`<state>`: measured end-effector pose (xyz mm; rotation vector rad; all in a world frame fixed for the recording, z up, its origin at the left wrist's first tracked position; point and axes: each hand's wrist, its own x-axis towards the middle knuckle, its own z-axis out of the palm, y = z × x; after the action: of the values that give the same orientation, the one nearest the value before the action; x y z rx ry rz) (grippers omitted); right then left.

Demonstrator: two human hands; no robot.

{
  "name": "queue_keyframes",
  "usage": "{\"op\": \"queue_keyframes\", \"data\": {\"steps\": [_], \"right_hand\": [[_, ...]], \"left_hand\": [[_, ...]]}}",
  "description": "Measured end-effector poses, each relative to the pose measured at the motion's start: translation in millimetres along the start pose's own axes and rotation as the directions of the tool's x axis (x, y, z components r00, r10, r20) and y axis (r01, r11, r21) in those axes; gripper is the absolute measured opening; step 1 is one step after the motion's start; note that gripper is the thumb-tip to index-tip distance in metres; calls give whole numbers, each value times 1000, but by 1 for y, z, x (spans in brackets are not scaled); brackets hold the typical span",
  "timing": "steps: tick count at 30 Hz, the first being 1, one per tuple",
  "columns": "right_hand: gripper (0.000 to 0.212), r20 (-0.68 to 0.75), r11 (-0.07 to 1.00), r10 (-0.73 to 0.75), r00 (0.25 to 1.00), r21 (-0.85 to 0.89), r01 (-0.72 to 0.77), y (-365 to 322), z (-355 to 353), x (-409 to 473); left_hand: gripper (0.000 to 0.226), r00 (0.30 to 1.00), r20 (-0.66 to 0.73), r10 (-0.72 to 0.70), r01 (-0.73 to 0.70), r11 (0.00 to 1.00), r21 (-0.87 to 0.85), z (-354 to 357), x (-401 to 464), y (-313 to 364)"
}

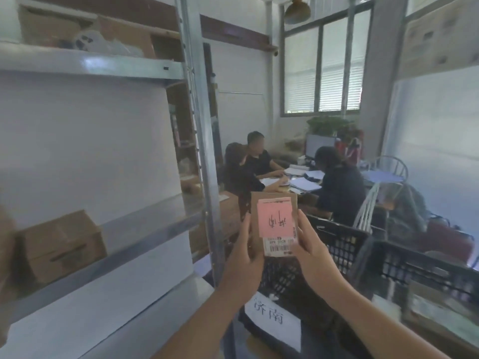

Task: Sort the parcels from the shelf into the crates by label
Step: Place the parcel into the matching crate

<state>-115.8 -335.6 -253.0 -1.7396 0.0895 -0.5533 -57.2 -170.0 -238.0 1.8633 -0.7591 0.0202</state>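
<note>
Head view: both hands [245, 257] [309, 251] hold parcel [274, 216] (pink label).

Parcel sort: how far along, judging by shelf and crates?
Partly done, apparently. Done: the right crate already holds parcels. In hand: the left hand and right hand hold a small parcel, pink label up, above the labelled crate. Left: one cardboard box remains on the shelf; boxes sit higher up too.
</note>
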Motion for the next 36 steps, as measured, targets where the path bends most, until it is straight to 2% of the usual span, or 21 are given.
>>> {"op": "queue_keyframes", "data": {"steps": [8,12,17,22,27,31,33,36], "right_hand": [[82,-95,993,71,993,-90,-79,20,-105,-19],[85,-124,991,72,990,-106,-85,31,-144,-14],[85,-156,987,107,982,-99,-123,55,-166,-1],[89,-191,979,140,972,-120,-165,88,-158,25],[87,-241,961,172,955,-170,-217,129,-133,66],[85,-386,931,220,896,-190,-310,168,-98,105],[93,-478,900,239,845,-218,-378,184,-81,122],[120,-596,791,245,764,-333,-513,211,-66,139]], "left_hand": [[85,993,108,42,-30,993,-112,102,24,31],[87,988,140,61,-51,996,-75,139,35,43],[72,977,213,20,-12,999,-40,161,56,40],[71,968,252,7,4,999,-44,166,90,6],[74,960,281,10,-5,1000,-19,169,133,-57],[79,939,344,4,9,999,-37,177,173,-125],[81,913,408,-13,37,998,-51,186,190,-154],[78,874,482,-63,112,991,-74,196,207,-184]]}}
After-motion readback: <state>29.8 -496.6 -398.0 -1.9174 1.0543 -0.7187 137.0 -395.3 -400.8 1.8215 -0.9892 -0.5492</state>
